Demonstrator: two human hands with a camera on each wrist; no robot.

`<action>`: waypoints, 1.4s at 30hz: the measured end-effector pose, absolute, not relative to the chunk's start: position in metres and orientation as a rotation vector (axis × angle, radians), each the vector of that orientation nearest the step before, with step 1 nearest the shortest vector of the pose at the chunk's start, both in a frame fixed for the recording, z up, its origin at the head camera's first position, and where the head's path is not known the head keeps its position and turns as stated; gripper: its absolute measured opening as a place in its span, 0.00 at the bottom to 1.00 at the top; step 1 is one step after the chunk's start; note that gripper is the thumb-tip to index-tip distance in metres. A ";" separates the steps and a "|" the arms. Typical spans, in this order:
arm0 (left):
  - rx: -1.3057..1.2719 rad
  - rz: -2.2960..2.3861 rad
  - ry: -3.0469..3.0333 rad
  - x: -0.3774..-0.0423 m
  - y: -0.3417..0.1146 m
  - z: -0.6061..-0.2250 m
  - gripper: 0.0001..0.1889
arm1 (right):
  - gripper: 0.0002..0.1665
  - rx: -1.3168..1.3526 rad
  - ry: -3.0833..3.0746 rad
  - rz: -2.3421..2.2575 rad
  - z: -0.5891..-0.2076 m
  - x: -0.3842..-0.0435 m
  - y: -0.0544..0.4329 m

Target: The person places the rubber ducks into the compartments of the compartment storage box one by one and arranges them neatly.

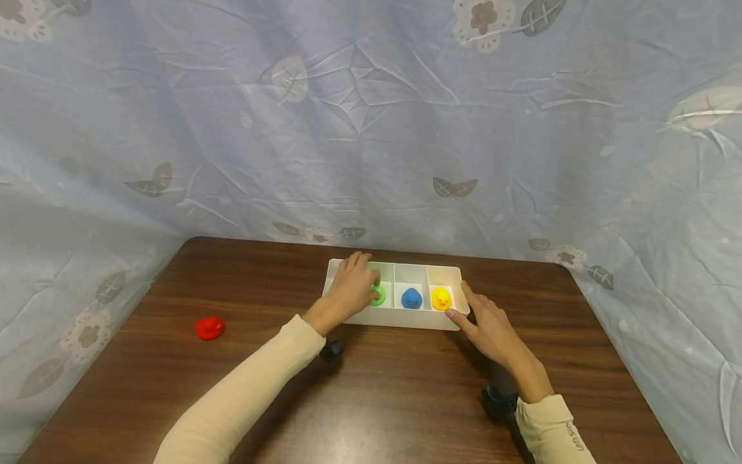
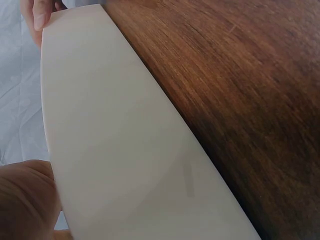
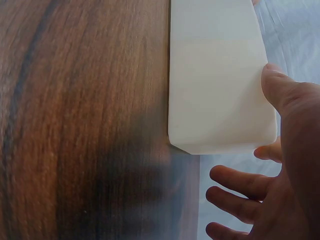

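Note:
A white divided tray (image 1: 371,317) sits on the table. My left hand (image 1: 350,287) reaches over the tray's left part, with thumb and fingertips at a green rubber duck (image 1: 379,296) that they partly cover. To the right, a blue rubber duck (image 1: 411,298) and a yellow rubber duck (image 1: 441,298) each occupy their own compartment. My right hand (image 1: 489,325) holds the tray's right end: the thumb presses the front rim and the index finger lies along the end wall. In the right wrist view, the other fingers (image 3: 240,182) spread past the tray's corner.
A red rubber duck (image 1: 209,328) lies on the brown wooden table (image 1: 382,386), left of the tray. Behind the table's far edge hangs a pale floral curtain (image 1: 371,142), which also runs along both sides.

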State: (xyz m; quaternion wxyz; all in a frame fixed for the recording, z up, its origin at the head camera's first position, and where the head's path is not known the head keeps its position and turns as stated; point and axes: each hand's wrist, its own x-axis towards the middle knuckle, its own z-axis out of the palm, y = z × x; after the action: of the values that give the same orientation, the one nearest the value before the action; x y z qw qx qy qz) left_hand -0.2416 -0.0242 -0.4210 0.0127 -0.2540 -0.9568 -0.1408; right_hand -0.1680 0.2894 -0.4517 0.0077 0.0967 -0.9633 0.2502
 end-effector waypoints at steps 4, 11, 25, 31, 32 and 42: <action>-0.777 -0.433 -2.984 -0.242 -0.025 -0.422 0.13 | 0.51 0.304 -3.011 0.782 -0.451 -0.168 0.289; -0.730 -0.478 -2.989 -0.245 -0.034 -0.411 0.19 | 0.51 0.322 -3.004 0.787 -0.449 -0.168 0.287; -0.598 -0.508 -2.972 -0.243 -0.088 -0.397 0.21 | 0.51 0.317 -3.011 0.774 -0.451 -0.168 0.289; -0.553 -0.512 -2.957 -0.237 -0.111 -0.399 0.21 | 0.51 0.319 -3.008 0.775 -0.451 -0.169 0.288; -0.542 -0.514 -2.957 -0.236 -0.115 -0.399 0.21 | 0.51 0.319 -3.009 0.772 -0.451 -0.169 0.289; -0.427 -0.491 -2.962 -0.222 -0.155 -0.397 0.22 | 0.52 0.316 -3.014 0.768 -0.451 -0.168 0.289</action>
State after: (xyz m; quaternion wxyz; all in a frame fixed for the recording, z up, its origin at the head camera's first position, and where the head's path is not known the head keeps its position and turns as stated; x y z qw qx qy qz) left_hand -0.2223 -0.1545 -0.3971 0.0543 -0.1407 -0.9753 -0.1615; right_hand -0.1680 0.2887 -0.4514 0.0076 0.1011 -0.9640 0.2458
